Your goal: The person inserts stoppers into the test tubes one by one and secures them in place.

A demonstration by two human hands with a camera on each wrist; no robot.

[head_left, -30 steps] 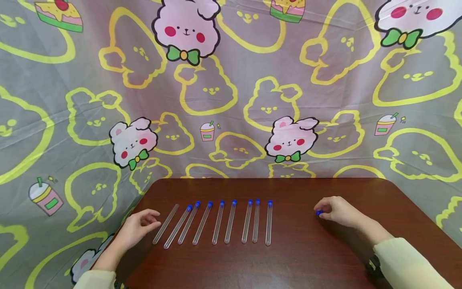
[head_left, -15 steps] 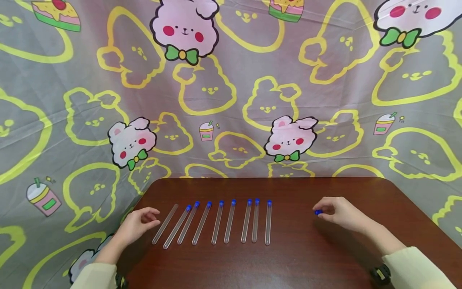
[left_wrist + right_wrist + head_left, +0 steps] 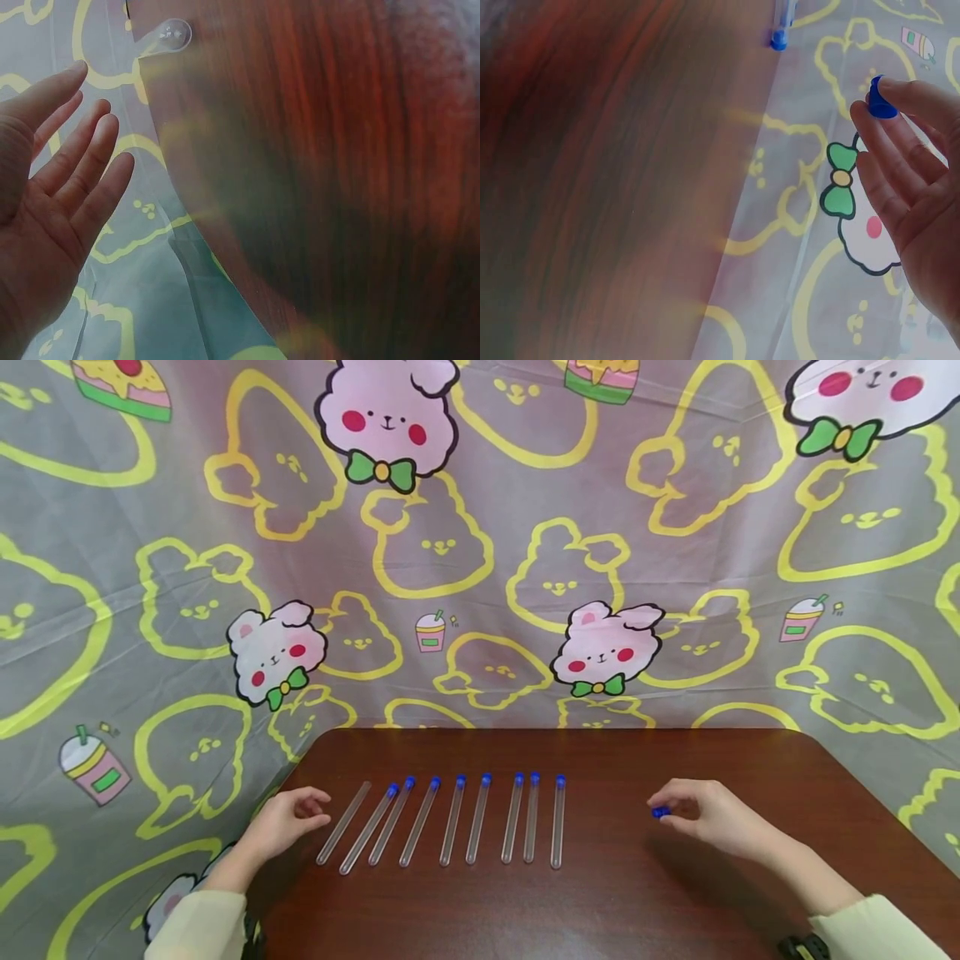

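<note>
My right hand [image 3: 716, 817] pinches a small blue cap [image 3: 660, 812] between thumb and fingertips, above the right part of the table. In the right wrist view this blue stopper [image 3: 882, 103] sits at the tip of the thumb. At the left, my left hand [image 3: 283, 821] holds nothing, its fingers loosely bent. Beside it lies a clear test tube [image 3: 342, 824] without a cap. The left wrist view shows one rounded tube end [image 3: 177, 34] past the spread fingers. To the right of the bare tube, several test tubes [image 3: 420, 822] with blue caps lie in a row.
The dark wooden table [image 3: 615, 902] has rounded far corners. Behind and beside it hangs a grey curtain [image 3: 480, 693] printed with cartoon rabbits and yellow outlines. A wide stretch of tabletop separates the last capped tube [image 3: 558, 827] from the right hand.
My right hand has come slightly nearer to me with the cap, which now shows more between the fingertips. The left hand has barely shifted, and the tubes lie as before.
</note>
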